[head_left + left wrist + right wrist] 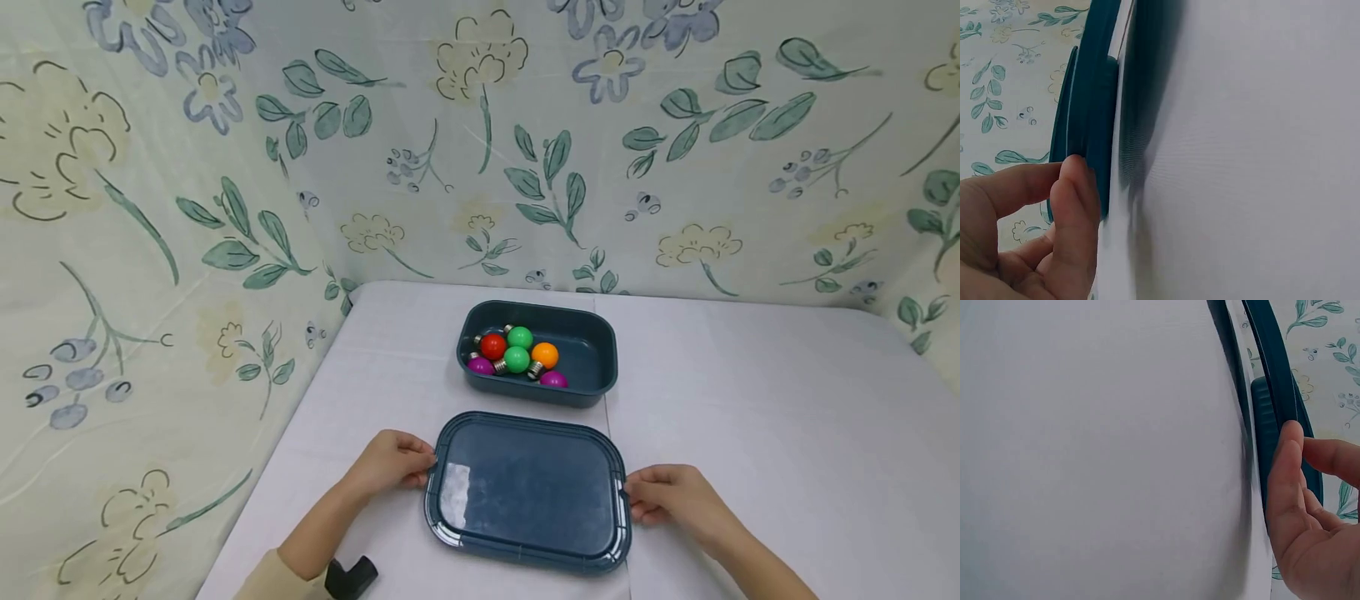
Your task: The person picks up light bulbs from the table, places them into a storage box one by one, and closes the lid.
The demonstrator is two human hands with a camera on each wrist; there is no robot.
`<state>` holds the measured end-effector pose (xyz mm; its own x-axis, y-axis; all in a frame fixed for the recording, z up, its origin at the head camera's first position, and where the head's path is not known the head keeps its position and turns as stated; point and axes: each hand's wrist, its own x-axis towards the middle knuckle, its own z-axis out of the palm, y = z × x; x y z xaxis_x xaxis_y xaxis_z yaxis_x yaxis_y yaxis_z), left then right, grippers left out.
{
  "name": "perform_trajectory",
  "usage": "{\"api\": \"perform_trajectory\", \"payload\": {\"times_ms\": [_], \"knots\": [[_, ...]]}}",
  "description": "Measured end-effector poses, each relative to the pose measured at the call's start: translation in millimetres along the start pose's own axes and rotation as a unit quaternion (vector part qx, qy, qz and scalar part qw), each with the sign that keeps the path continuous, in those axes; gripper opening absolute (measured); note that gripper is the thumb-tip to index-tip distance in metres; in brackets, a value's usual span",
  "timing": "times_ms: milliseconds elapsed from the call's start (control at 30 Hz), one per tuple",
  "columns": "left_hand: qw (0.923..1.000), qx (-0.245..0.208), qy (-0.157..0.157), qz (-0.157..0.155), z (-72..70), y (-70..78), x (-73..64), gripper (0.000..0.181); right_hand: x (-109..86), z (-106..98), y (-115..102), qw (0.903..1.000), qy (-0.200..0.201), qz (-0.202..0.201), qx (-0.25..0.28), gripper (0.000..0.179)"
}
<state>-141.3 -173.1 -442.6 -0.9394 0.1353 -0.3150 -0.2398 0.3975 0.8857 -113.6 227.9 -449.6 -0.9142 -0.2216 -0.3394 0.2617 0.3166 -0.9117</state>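
Observation:
A dark blue rectangular lid [528, 487] with rounded corners is held level, close over the white table. My left hand [393, 460] pinches its left edge between thumb and fingers; in the left wrist view the thumb and fingertips [1075, 169] meet at the rim. On the opposite side my right hand [675, 500] pinches the right edge, and the right wrist view shows its fingertips [1291, 434] on the rim. Beyond the lid stands an uncovered dark blue box [596, 354] holding several coloured bulbs with metal screw bases, among them a red bulb [492, 346] and an orange bulb [545, 356].
A white cloth [750, 400] covers the table. Floral fabric [420, 167] hangs behind it and along the left side. A black object [351, 577] sits by my left wrist. The bulbs lie mostly in the left half of the box.

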Motion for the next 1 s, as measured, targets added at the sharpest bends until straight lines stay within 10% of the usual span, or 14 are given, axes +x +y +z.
{"api": "perform_trajectory", "payload": {"times_ms": [1000], "knots": [[0.9967,-0.067,-0.011,0.046,-14.3,19.5,4.6,0.027,-3.0,-21,-28,0.9980,0.027,-0.051,0.026,0.032]]}}
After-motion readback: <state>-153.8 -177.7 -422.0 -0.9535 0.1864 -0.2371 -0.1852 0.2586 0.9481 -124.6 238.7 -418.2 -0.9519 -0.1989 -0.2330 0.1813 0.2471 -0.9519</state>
